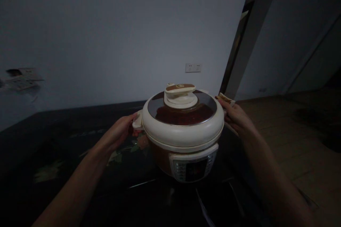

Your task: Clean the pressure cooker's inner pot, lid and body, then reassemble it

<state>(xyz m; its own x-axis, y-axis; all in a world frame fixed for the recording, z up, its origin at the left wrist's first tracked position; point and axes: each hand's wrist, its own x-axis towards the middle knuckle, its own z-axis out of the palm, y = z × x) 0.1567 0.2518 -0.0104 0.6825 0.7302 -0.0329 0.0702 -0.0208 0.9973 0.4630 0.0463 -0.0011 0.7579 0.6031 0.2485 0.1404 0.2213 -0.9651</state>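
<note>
An electric pressure cooker (pixel 183 134), cream and brown, is in the middle of the view. Its domed lid carries a brown-topped handle (pixel 181 88), and a control panel (pixel 195 166) with a dark display faces me. My left hand (pixel 123 127) is closed around the cream side handle on the left. On the opposite side my right hand (pixel 236 115) grips the other side handle, its fingers partly hidden. The cooker is upright with its lid on. Whether its base touches the dark surface below is too dim to tell.
A dark glossy table (pixel 87 134) with a floral pattern lies below, against a pale wall (pixel 119 35). A double wall socket (pixel 193 67) is behind the cooker. Wooden flooring (pixel 293 138) extends to the right. Papers or a calendar (pixel 22 78) appear at the far left.
</note>
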